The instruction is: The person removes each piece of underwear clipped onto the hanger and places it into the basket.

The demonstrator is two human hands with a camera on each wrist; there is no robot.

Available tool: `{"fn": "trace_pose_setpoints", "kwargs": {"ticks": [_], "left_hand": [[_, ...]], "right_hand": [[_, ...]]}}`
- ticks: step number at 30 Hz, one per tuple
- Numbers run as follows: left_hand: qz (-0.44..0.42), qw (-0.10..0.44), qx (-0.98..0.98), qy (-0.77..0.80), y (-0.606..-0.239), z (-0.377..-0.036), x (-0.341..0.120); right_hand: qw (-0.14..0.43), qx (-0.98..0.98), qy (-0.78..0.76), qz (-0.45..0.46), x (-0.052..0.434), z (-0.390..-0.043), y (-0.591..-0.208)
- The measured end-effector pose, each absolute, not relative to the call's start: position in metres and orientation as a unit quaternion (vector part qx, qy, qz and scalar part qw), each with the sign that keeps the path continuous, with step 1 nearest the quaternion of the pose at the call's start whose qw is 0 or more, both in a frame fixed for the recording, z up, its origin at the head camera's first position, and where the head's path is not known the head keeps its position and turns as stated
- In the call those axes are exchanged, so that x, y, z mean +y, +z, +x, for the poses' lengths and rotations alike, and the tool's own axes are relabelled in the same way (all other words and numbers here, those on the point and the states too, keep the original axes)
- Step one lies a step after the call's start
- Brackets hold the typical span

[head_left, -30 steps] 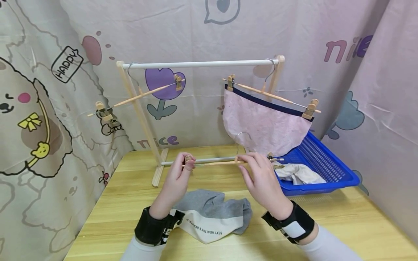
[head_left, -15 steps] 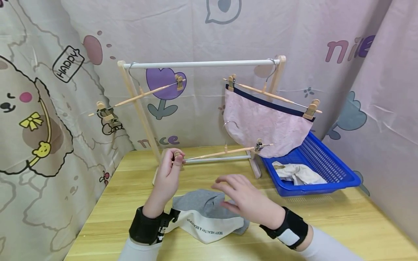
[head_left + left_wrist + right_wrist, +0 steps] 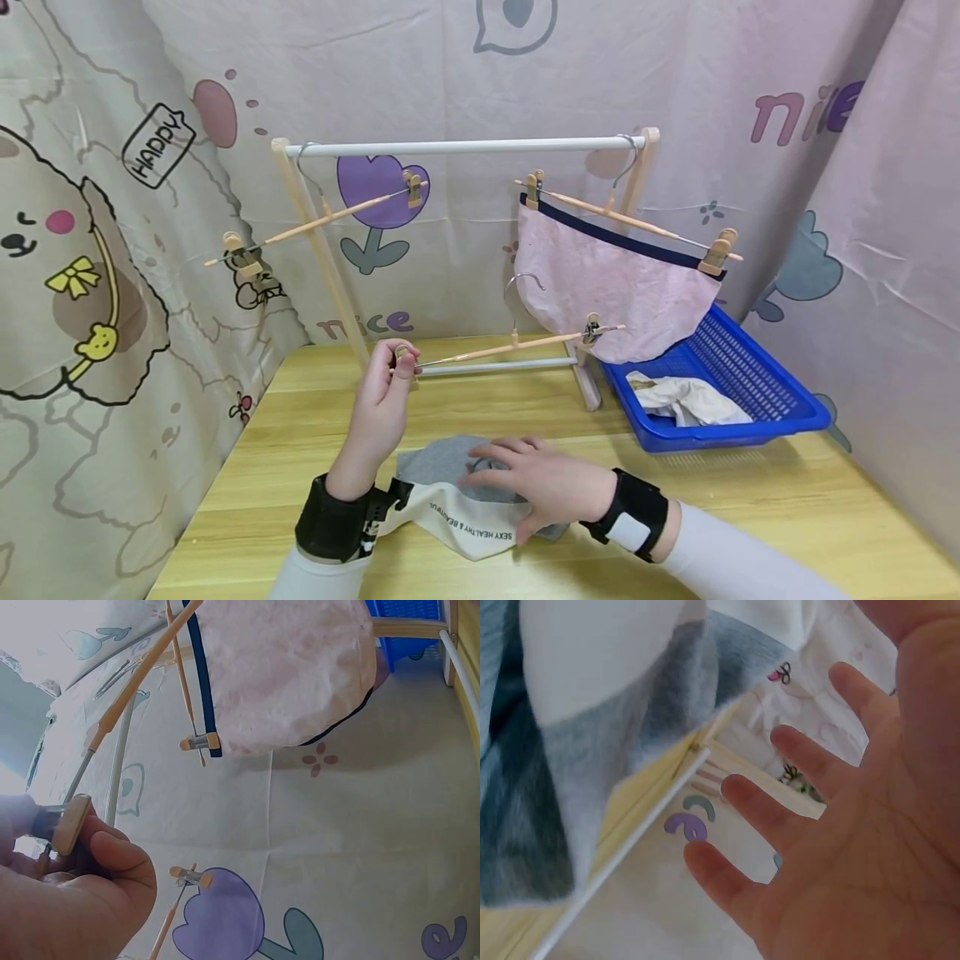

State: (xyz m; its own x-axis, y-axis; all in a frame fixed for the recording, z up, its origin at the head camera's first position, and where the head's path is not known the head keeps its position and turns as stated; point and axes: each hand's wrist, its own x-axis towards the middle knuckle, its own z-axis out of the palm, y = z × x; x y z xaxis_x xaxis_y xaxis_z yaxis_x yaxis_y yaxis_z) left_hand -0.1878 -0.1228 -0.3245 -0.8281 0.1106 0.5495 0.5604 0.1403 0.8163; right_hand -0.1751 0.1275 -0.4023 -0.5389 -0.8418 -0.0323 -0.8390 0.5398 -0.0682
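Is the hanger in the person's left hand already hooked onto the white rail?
No, the left hand holds the wooden hanger by one end clip, its hook free in the air well below the white rail.

— Hanger status?
— Wooden clip hanger (image 3: 517, 346) with metal hook, held aloft roughly level, its left end clip pinched.
— And the garment?
— Grey underwear (image 3: 450, 479) with white lettered waistband lies crumpled on the bench (image 3: 787, 517), front centre.
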Motion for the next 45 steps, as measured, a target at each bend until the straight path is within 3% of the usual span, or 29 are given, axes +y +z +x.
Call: {"fn": "trace_pose_setpoints", "kwargs": {"ticks": [6, 21, 33, 45], "left_hand": [[-0.224, 0.182, -0.737, -0.611, -0.325, -0.188, -0.123], [-0.227, 0.185, -0.741, -0.604, -0.325, -0.188, -0.123], [-0.223, 0.191, -0.745, -0.600, -0.325, -0.189, -0.123], [-0.220, 0.189, -0.744, -0.602, -0.325, -0.190, -0.122]], "right_hand": [[0.080, 0.870, -0.034, -0.485, 0.118, -0.183, -0.408], [0.116, 0.855, 0.020, -0.506, 0.095, -0.199, -0.417], [0.204, 0.835, -0.012, -0.510, 0.096, -0.211, -0.420], [0.216, 0.845, -0.022, -0.488, 0.098, -0.211, -0.418]]}}
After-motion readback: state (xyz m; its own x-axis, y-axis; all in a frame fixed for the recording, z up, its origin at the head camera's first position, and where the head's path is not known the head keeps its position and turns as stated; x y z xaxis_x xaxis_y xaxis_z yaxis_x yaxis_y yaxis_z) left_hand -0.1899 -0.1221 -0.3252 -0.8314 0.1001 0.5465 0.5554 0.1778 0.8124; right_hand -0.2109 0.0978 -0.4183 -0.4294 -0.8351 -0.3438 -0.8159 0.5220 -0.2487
